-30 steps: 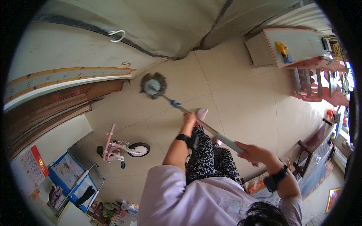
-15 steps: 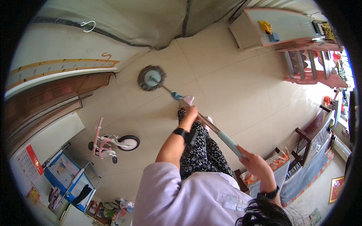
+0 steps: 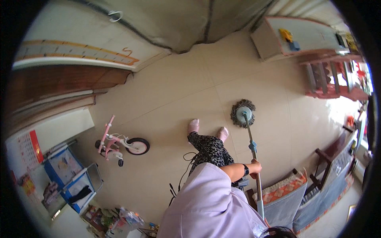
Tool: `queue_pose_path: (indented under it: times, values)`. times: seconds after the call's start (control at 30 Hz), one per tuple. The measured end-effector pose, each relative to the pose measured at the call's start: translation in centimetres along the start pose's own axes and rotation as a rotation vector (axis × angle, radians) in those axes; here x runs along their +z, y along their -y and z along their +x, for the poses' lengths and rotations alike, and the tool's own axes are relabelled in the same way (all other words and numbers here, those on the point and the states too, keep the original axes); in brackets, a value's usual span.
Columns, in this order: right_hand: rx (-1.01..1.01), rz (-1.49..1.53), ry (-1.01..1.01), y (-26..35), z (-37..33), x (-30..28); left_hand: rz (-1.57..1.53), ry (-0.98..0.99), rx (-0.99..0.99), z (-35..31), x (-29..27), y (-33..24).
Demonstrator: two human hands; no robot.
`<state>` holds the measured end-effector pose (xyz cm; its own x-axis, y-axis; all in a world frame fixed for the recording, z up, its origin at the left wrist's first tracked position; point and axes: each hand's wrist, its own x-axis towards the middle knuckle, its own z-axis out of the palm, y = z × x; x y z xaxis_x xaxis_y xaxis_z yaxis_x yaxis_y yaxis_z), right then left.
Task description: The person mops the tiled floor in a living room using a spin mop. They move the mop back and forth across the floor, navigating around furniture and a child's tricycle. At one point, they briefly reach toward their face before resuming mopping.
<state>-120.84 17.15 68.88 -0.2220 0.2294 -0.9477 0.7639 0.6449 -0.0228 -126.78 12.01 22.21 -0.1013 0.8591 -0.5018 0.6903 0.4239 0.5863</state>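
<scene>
A round mop with grey strands and a light blue disc rests on the tiled floor, right of my pink-socked feet. Its metal pole runs from there back toward my body at the lower right, with a blue collar partway along. My left hand, a black band at its wrist, is wrapped round the pole below that collar. Only a sliver of my right hand shows beside the pole's lower end; hair and my shirt hide its fingers.
A small pink balance bike stands at the left, near a blue folding frame. Wooden seats with grey cushions line the lower right. A white cabinet stands at the far right, and a curtain hangs at the back.
The mop head has swept across the floor from the far left to the right of my feet. My left hand has moved right and nearer with the pole; my right hand has become mostly hidden.
</scene>
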Motion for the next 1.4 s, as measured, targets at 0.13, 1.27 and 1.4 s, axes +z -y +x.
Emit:
queue_pose_path:
  times: [0.13, 1.27, 1.4]
  values:
    - [-0.048, -0.141, 0.02, 2.6, 1.4, -1.5, -0.167, 0.067, -0.252, -2.8, -2.9, 4.2]
    - [-0.806, -1.517, 0.444, 43.6, 5.7, 17.3, -2.986, -1.628, -1.135, -40.9, 21.7, 9.6]
    - [-0.836, -1.319, 0.299, 37.7, 5.0, 9.5, -2.79, -1.437, -1.019, -37.5, 16.3, 11.5]
